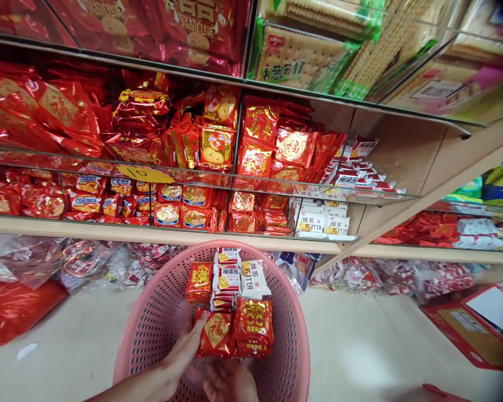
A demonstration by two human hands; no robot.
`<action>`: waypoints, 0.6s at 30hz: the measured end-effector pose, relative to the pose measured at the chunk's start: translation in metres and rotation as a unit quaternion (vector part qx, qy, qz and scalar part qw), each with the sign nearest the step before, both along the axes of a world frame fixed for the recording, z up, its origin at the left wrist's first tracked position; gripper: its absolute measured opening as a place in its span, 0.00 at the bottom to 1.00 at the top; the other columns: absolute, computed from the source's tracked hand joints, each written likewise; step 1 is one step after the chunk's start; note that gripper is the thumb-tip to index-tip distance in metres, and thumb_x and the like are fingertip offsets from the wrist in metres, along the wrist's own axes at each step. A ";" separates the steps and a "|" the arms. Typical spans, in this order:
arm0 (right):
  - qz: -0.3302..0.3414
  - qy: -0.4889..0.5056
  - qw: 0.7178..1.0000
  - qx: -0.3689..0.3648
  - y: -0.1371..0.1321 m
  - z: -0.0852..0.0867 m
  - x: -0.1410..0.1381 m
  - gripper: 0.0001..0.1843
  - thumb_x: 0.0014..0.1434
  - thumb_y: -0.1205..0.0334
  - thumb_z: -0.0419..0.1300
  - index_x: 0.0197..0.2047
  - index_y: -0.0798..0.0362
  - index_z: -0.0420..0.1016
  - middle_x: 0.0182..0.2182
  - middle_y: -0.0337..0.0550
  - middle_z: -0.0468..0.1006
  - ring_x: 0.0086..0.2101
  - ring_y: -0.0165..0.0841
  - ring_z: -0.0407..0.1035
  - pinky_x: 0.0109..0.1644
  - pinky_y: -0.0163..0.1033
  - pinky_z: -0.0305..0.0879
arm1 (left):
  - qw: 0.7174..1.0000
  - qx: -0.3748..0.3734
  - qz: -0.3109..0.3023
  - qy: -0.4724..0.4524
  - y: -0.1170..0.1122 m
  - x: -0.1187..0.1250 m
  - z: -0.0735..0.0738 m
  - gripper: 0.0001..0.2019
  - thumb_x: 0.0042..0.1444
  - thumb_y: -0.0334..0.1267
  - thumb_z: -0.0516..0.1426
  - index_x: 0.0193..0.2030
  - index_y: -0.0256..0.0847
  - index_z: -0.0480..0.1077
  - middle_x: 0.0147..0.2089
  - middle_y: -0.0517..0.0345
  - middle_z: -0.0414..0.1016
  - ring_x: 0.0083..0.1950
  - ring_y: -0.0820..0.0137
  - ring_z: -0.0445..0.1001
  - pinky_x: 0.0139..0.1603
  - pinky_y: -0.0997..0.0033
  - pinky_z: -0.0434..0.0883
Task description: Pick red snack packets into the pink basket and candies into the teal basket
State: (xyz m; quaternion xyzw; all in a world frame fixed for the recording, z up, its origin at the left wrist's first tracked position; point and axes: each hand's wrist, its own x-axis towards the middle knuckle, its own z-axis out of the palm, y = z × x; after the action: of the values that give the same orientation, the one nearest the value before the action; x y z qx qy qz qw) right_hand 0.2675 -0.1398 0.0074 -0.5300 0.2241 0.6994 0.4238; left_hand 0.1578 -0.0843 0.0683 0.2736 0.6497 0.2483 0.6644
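Observation:
A pink perforated plastic basket (151, 329) sits low in front of me, holding several small snack packets. My left hand (184, 352) reaches into it, fingers extended flat against the left edge of a red packet with a gold emblem (216, 334). My right hand (230, 382) lies at the basket's near side just below the same packet, fingers loosely spread and holding nothing that I can see. Beside that packet lies another red-and-gold packet (254, 324). Behind them are white packets with red print (254, 278) and a small red packet (200, 281).
Glass-fronted shelves (251, 181) ahead hold rows of red snack packets, with white packets (322, 223) to the right and cracker packs (297, 56) above. Clear bags of sweets lie under the lowest shelf. A red bag (12, 312) lies left, a red box (478, 329) right.

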 end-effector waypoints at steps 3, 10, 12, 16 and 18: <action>0.042 0.020 0.999 0.018 -0.002 -0.007 -0.004 0.13 0.52 0.69 0.49 0.18 0.52 0.63 0.24 0.44 0.74 0.27 0.31 0.72 0.36 0.37 0.68 | 1.000 -0.019 -0.016 -0.014 -0.001 0.000 -0.001 0.31 0.55 0.58 0.48 0.61 0.43 0.61 0.63 0.54 0.65 0.66 0.63 0.58 0.70 0.56 0.46; 0.114 0.065 0.985 0.108 0.014 0.015 0.001 0.07 0.43 0.70 0.50 0.17 0.55 0.63 0.20 0.44 0.71 0.22 0.29 0.67 0.29 0.33 0.63 | 1.000 -0.004 -0.017 -0.004 -0.006 0.008 0.004 0.34 0.53 0.63 0.47 0.62 0.44 0.59 0.61 0.54 0.67 0.61 0.62 0.66 0.63 0.62 0.60; 0.128 0.069 0.983 0.109 0.022 0.027 0.008 0.08 0.44 0.70 0.49 0.16 0.55 0.63 0.18 0.44 0.69 0.22 0.29 0.67 0.28 0.33 0.64 | 1.000 0.000 -0.023 0.005 -0.005 0.012 0.003 0.34 0.54 0.61 0.48 0.62 0.45 0.58 0.63 0.54 0.65 0.60 0.62 0.67 0.60 0.63 0.64; 0.131 0.067 0.984 0.102 0.028 0.034 0.017 0.06 0.45 0.67 0.49 0.21 0.55 0.66 0.19 0.44 0.70 0.23 0.34 0.68 0.29 0.39 0.67 | 1.000 0.007 -0.021 0.006 -0.002 0.019 -0.013 0.36 0.52 0.62 0.48 0.62 0.41 0.57 0.60 0.48 0.68 0.56 0.61 0.71 0.54 0.64 0.69; 0.129 0.074 0.985 0.091 0.027 0.031 0.017 0.06 0.45 0.65 0.50 0.25 0.54 0.67 0.20 0.44 0.71 0.24 0.37 0.70 0.30 0.44 0.68 | 0.999 0.025 -0.011 0.016 0.000 0.019 -0.025 0.37 0.51 0.62 0.50 0.62 0.39 0.57 0.60 0.47 0.68 0.57 0.62 0.70 0.56 0.67 0.67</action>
State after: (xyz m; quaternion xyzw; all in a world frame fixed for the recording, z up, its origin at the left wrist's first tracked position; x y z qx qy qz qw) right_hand 0.2845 -0.1125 0.0389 -0.4608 0.1203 0.8028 0.3586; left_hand 0.1766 -0.0840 0.0434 0.3012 0.6507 0.2530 0.6495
